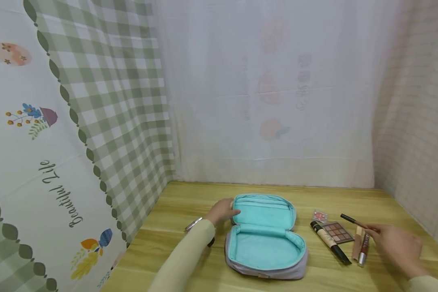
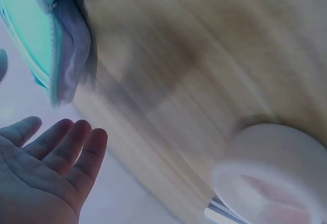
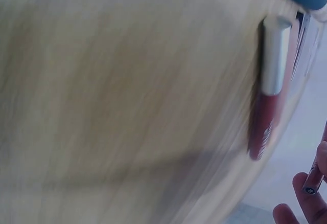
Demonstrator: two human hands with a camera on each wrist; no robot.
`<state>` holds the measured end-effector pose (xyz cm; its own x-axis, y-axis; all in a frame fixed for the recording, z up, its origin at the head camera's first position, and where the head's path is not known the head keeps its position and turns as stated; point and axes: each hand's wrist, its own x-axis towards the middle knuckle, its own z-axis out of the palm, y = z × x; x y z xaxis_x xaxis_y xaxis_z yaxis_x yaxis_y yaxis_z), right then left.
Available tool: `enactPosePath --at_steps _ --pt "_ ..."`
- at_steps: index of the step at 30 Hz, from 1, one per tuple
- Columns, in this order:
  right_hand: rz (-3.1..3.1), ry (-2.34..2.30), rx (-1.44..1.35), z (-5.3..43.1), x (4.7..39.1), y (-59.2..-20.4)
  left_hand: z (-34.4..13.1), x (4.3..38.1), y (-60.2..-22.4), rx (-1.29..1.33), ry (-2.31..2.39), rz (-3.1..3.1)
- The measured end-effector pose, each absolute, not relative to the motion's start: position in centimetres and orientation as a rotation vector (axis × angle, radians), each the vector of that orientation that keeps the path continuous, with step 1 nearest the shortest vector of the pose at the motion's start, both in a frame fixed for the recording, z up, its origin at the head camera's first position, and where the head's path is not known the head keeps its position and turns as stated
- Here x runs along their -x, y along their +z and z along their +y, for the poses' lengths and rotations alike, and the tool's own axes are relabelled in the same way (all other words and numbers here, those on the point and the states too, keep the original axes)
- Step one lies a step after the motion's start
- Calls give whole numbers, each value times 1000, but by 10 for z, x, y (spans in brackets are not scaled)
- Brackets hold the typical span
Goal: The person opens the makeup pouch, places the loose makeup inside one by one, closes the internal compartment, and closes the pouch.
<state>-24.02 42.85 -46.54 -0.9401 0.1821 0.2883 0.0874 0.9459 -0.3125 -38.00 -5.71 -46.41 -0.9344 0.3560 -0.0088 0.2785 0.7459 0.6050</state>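
Note:
An unzipped grey cosmetic bag with a turquoise lining lies on the table, its lid folded back. My left hand is at the lid's left edge; in the left wrist view its fingers are loosely extended beside the lid. My right hand pinches a slim makeup pencil with a dark cap, held over the table at the right. Close by that hand lie a dark red lip gloss tube with a silver cap and a beige-pink tube.
Left of these tubes lie an eyeshadow palette, a thick black-and-beige tube and a small clear case with red contents. A silver tube is beside my left forearm. A round whitish object stands near the left wrist.

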Motion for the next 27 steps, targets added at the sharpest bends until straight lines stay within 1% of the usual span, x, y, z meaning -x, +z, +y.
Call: enactPosePath --at_steps 10,20,27 --pt "-2781 409 82 398 242 -458 -47 398 -468 -259 978 2823" --pt "-2807 414 -3 363 242 -452 -44 410 -472 -258 1074 2751" --pt "-2712 323 -58 351 245 -454 -37 417 -473 -251 1046 2738"
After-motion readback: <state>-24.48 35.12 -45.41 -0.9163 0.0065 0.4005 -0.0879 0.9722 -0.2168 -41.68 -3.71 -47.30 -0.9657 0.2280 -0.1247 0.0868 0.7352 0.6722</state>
